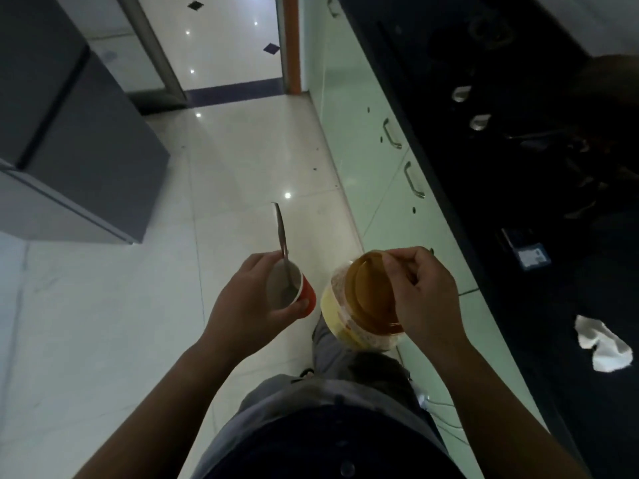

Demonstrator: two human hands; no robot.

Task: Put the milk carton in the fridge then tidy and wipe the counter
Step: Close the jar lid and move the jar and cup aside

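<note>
My left hand (242,299) grips a red paper cup (294,292) with a metal spoon (281,236) standing in it, handle pointing away from me. My right hand (425,295) holds a clear plastic jar (349,312) by its orange-brown lid, fingers curled over the rim. Both are held over the floor in front of me, beside the dark counter (518,167) on my right. A crumpled white cloth (603,344) lies on the counter near its front edge. The grey fridge (76,140) stands at the left, door closed. No milk carton is in view.
A stove with two silver knobs (470,105) sits on the dark counter further along. A small blue-and-white packet (532,257) lies on the counter. Pale green cabinet doors with handles (390,133) run below it. Glossy tiled floor stretches ahead to a doorway.
</note>
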